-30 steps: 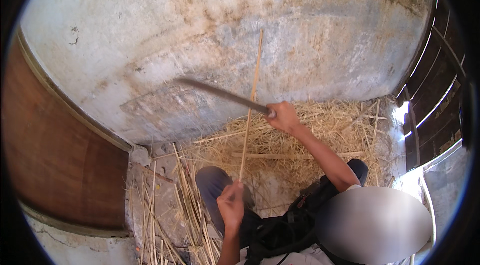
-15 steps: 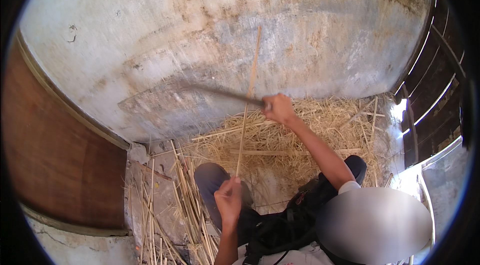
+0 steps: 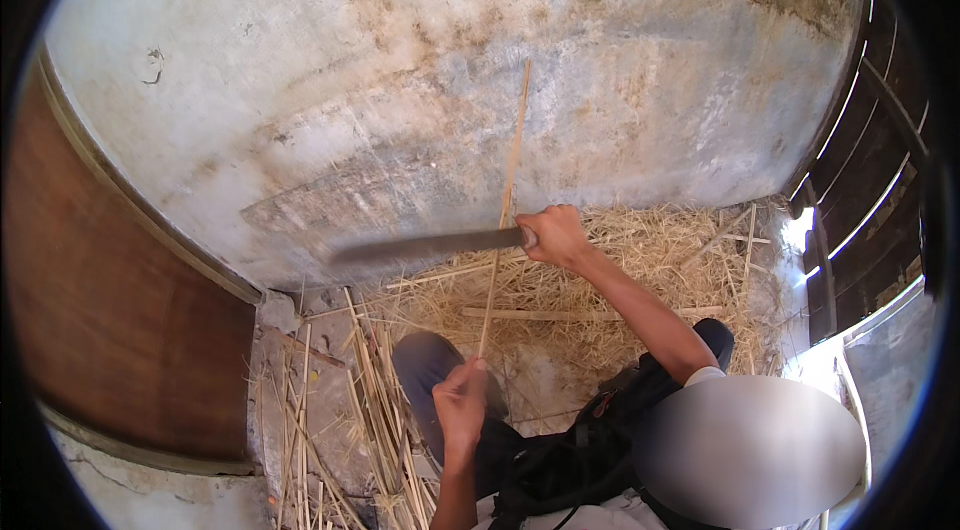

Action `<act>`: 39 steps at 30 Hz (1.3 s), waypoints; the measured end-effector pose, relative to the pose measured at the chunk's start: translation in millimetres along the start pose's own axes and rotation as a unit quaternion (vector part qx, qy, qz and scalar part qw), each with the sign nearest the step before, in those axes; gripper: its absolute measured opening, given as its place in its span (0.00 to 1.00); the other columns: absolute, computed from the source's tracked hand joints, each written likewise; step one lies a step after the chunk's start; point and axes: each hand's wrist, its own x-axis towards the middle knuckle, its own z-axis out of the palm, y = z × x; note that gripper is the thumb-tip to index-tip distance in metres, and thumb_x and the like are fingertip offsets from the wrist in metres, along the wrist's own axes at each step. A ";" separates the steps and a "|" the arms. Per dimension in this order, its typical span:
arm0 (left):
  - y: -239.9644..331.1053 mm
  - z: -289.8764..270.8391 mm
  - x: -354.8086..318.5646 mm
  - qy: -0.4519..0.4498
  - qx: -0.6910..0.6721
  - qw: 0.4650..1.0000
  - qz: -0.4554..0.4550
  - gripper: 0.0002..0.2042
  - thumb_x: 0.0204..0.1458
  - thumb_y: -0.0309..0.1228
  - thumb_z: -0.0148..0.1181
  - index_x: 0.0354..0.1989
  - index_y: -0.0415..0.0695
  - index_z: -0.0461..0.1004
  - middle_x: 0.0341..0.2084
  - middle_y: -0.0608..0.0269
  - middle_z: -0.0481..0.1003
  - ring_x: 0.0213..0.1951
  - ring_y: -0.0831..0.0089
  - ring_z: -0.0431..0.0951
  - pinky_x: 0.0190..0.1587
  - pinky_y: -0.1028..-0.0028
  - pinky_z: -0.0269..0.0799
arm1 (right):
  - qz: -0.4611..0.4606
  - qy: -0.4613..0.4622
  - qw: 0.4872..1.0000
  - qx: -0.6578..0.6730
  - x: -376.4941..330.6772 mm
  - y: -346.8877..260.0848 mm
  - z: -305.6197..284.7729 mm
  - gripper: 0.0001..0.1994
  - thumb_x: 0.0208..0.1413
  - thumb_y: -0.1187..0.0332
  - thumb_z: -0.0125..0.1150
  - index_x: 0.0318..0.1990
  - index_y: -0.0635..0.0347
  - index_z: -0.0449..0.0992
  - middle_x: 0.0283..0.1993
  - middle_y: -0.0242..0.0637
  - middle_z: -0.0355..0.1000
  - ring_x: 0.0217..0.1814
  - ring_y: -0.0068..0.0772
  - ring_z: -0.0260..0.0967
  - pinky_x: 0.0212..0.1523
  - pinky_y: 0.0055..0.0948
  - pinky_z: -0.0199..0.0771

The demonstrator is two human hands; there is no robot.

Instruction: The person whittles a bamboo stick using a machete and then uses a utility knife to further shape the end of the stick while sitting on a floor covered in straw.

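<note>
My left hand (image 3: 460, 402) is closed around the lower end of a long, thin bamboo-like strip (image 3: 516, 142), in front of my left knee. The strip slants up and away, its far end seen against the wall. Further off, my right hand (image 3: 556, 235) grips the handle of a machete-like knife (image 3: 420, 248). Its blade, smeared by motion, points left and crosses the strip about midway. Whether blade and strip touch I cannot tell.
A pile of curly shavings (image 3: 650, 250) covers the floor ahead, with a flat slat (image 3: 590, 314) lying across it. Several loose strips (image 3: 375, 390) lie to the left. A stained wall (image 3: 400, 80) rises behind; a brown wooden panel (image 3: 130, 310) stands at far left.
My right hand has moved slightly down and nearer, and the blade's tip has swung down, so the knife lies flatter across the strip. My left hand keeps its grip, nearly still.
</note>
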 end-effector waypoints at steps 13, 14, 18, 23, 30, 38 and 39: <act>-1.2 2.1 -1.8 -0.090 -0.092 0.987 -0.093 0.15 0.67 0.32 0.59 0.57 0.38 0.80 0.24 0.76 0.69 0.23 0.88 0.63 0.22 0.81 0.56 | 0.234 -0.049 0.829 0.505 -7.7 12.7 -12.4 0.13 0.60 0.62 0.66 0.47 0.59 0.84 0.19 0.26 0.65 0.20 0.23 0.60 0.23 0.31 0.62; 4.3 2.0 -1.0 -0.110 -0.125 0.979 -0.114 0.14 0.68 0.32 0.58 0.56 0.39 0.80 0.23 0.78 0.67 0.22 0.88 0.63 0.22 0.81 0.55 | 0.234 -0.052 0.785 0.572 -14.1 7.4 -15.6 0.14 0.61 0.61 0.66 0.48 0.60 0.83 0.19 0.24 0.63 0.19 0.20 0.57 0.22 0.29 0.59; 10.2 -2.4 0.5 -0.141 -0.138 0.970 -0.144 0.17 0.68 0.31 0.56 0.60 0.35 0.77 0.25 0.75 0.66 0.25 0.86 0.65 0.25 0.80 0.61 | 0.254 -0.028 0.675 0.692 -16.8 -17.2 -29.6 0.17 0.64 0.61 0.66 0.53 0.64 0.80 0.17 0.18 0.58 0.16 0.13 0.50 0.19 0.24 0.49; 16.6 -12.8 18.9 -0.244 0.051 0.965 -0.081 0.24 0.72 0.42 0.48 0.61 0.32 0.75 0.33 0.64 0.76 0.33 0.75 0.75 0.39 0.72 0.74 | 0.309 0.032 0.670 0.675 -5.8 -26.8 -20.5 0.17 0.64 0.60 0.67 0.53 0.63 0.80 0.16 0.18 0.55 0.15 0.12 0.48 0.18 0.23 0.48; 42.8 52.6 118.9 -0.186 0.182 0.947 0.190 0.27 0.72 0.52 0.46 0.54 0.34 0.73 0.39 0.52 0.81 0.45 0.64 0.82 0.50 0.64 0.74 | 0.265 0.030 0.596 0.757 -2.8 -32.9 -8.7 0.16 0.64 0.59 0.66 0.51 0.61 0.81 0.17 0.17 0.53 0.15 0.12 0.47 0.18 0.24 0.48; 31.8 83.4 161.7 -0.256 0.062 0.965 -0.002 0.24 0.72 0.50 0.44 0.36 0.38 0.69 0.22 0.61 0.71 0.23 0.67 0.72 0.30 0.61 0.69 | 0.258 0.090 0.826 0.492 -1.8 0.6 -19.7 0.17 0.61 0.57 0.67 0.44 0.65 0.83 0.18 0.28 0.67 0.19 0.23 0.64 0.22 0.31 0.62; 31.2 84.7 162.1 -0.240 0.081 0.967 0.018 0.24 0.73 0.49 0.44 0.35 0.37 0.69 0.20 0.60 0.71 0.22 0.65 0.72 0.29 0.60 0.68 | 0.236 0.107 0.881 0.396 -4.2 14.6 -18.5 0.16 0.59 0.57 0.68 0.43 0.63 0.84 0.19 0.32 0.70 0.21 0.28 0.69 0.24 0.34 0.67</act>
